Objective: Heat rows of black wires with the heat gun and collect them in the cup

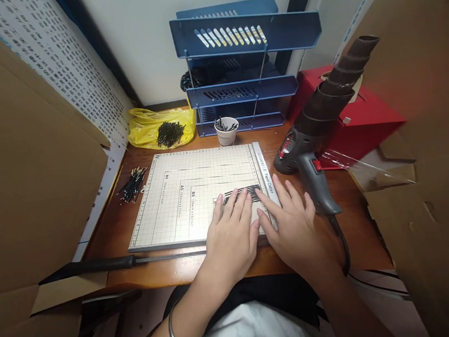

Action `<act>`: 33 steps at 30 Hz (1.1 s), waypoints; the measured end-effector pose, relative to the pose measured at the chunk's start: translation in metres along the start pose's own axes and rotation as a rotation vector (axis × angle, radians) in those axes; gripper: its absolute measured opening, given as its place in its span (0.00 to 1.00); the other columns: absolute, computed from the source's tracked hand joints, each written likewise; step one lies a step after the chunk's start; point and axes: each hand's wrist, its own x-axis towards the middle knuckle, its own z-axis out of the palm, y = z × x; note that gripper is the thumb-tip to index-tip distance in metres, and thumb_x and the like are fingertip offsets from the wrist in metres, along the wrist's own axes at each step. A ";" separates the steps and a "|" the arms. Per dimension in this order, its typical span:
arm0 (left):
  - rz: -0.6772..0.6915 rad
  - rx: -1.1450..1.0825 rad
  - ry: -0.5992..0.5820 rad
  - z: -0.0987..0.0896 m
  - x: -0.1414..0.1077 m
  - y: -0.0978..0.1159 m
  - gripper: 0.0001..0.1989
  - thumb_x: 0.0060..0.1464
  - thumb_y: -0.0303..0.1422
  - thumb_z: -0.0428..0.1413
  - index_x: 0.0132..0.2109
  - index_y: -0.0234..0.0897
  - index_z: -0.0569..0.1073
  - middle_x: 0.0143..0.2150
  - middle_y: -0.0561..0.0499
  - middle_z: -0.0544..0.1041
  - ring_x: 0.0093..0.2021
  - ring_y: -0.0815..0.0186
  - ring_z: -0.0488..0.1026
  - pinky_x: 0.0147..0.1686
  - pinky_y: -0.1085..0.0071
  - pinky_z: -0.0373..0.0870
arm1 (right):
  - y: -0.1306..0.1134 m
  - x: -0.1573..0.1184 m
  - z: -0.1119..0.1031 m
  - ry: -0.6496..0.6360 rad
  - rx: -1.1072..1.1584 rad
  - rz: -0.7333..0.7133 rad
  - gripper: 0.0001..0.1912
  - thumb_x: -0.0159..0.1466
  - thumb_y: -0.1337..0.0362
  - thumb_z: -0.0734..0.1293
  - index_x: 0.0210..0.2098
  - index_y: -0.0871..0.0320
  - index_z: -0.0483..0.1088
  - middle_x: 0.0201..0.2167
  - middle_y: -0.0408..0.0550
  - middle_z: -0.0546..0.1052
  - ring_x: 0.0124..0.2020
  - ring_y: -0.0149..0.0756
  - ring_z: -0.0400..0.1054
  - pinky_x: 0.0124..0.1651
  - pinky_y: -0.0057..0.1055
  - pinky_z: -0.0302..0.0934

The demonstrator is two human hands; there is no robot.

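Note:
A row of short, thin black wire-like pieces [252,192] lies side by side on the paper cutter [154,216], near its right edge. My left hand [231,236] rests flat on the board, its outstretched fingertips on the left part of that row. Beside it, my right hand [294,222] has its fingers apart; the index fingertip is at the row's right end, and other fingers reach over the cutter's right edge strip. Both hands partly cover the pieces. The cutter's long black-handled blade arm [110,263] runs along the front edge.
Left of the board lies a bundle of thin black pieces with light tips [133,184]. Behind stand a yellow bag [138,129] with a black pile, a paper cup [227,135] and blue trays [241,91]. At right are a heat gun [309,150] and red box [377,118]; cardboard flanks both sides.

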 end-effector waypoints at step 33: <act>-0.066 0.000 -0.009 -0.012 -0.009 -0.007 0.25 0.73 0.37 0.40 0.70 0.32 0.65 0.74 0.45 0.59 0.75 0.53 0.54 0.73 0.46 0.50 | -0.018 0.009 0.002 -0.077 -0.171 -0.066 0.27 0.73 0.61 0.56 0.69 0.58 0.63 0.75 0.53 0.53 0.74 0.64 0.46 0.70 0.71 0.37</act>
